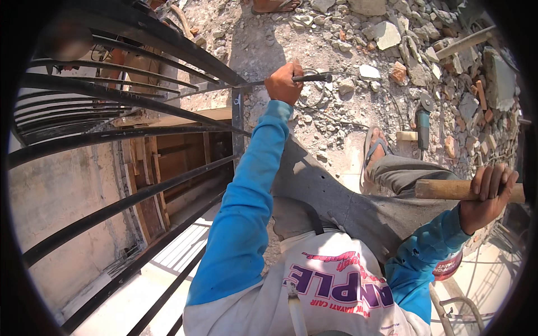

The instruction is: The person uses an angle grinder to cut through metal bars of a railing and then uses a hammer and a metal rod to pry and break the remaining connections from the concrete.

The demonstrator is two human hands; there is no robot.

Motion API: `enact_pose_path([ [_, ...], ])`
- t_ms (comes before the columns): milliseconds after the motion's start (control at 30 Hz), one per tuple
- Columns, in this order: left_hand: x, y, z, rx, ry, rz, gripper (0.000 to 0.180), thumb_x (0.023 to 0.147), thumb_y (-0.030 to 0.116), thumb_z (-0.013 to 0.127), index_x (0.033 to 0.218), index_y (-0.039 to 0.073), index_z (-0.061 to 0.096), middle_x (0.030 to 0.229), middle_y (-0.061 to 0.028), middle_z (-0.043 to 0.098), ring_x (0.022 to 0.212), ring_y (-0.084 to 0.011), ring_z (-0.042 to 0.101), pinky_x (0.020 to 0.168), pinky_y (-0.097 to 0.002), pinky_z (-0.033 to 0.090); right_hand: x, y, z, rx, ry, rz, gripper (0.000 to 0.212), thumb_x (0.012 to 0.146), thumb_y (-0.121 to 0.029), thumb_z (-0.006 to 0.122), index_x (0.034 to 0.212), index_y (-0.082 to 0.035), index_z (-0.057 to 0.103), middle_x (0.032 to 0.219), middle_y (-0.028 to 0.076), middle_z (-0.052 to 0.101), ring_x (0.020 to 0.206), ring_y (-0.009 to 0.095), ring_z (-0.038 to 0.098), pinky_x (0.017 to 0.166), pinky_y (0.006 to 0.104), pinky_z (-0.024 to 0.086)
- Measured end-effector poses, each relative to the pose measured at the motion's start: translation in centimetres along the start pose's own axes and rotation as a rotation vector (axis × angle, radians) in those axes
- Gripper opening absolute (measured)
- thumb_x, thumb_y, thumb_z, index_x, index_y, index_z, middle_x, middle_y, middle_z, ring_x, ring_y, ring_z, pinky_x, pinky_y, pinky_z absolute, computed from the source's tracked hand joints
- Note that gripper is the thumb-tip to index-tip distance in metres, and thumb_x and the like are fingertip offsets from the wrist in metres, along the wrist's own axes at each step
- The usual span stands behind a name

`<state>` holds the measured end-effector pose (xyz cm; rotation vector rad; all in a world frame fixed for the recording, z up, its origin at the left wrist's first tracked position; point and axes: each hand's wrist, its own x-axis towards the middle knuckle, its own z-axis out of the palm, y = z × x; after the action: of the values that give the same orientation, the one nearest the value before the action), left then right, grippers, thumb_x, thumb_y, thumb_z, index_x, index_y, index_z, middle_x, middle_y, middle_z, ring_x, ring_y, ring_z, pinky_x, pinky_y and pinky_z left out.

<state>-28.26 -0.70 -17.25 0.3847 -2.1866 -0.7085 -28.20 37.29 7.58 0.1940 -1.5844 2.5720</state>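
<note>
My left hand (283,84) is closed around a steel chisel (315,78). Its dark, blunt head sticks out to the right of my fist, and its thin shank runs left to the black metal railing (237,115). Whether the tip touches the metal or the concrete beside it I cannot tell. Out at the right, my right hand (486,196) grips a thick wooden handle (443,189), its butt end pointing left. Whatever head the handle carries is hidden near the dark rim of the picture.
Broken concrete rubble (386,35) covers the upper right. An angle grinder (424,124) lies there, near my sandalled foot (376,147). Black bars fan out at left above a lower level with wooden boards (154,179). Another person's foot (274,5) shows at the top. A bucket (448,267) stands lower right.
</note>
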Motion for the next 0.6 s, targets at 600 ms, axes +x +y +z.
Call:
enact_pose_path([
  [600,-0.1,0.4,0.6,0.03,-0.042,-0.053,0.031,0.088,0.024,0.06,0.062,0.008,0.054,0.058,-0.0135,0.057,0.051,-0.0347,0.056,0.047,-0.0404,0.045,-1.7,4.2,2.2,0.177,0.037,-0.131,0.031,0.101,-0.028,0.038,0.074,-0.014,0.038,0.051,-0.004,0.026,0.04,0.005,0.023,0.041,0.022,0.028],
])
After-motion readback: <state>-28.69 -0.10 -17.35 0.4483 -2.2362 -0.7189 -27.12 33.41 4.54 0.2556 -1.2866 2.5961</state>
